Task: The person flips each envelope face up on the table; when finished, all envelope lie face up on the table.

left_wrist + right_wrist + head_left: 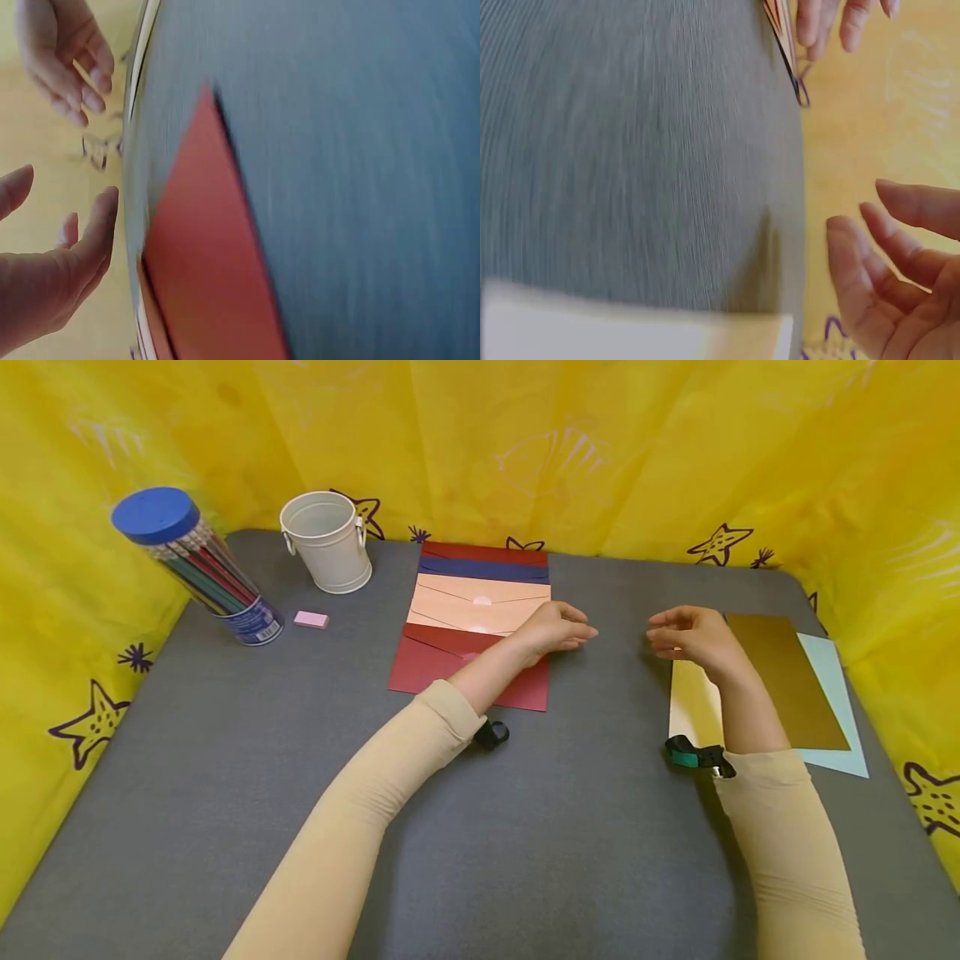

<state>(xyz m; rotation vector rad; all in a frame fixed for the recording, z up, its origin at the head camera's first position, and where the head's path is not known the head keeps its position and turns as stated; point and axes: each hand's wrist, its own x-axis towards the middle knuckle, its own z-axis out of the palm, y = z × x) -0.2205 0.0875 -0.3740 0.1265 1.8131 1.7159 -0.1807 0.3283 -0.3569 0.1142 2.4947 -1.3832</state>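
Observation:
My left hand (557, 628) hovers over the right side of a column of overlapping envelopes, its fingers loosely bent and holding nothing. Closest to me in that column lies a red envelope (423, 667); peach envelopes (442, 597), a navy one (480, 568) and a dark red one (487, 553) show behind it. Facing it across a gap, my right hand (696, 633) is held above the left edge of some sheets, also with nothing in its relaxed fingers. Those sheets are a cream one (692, 706), a brownish-gold one (798, 693) and a pale blue one (828, 672).
At the back left stand a blue-lidded tub of pencils (210, 568) and a white metal bucket (330, 547). A pink eraser (311, 620) lies in front of the bucket. Yellow patterned cloth (480, 452) surrounds the grey table (570, 827) at the back and sides.

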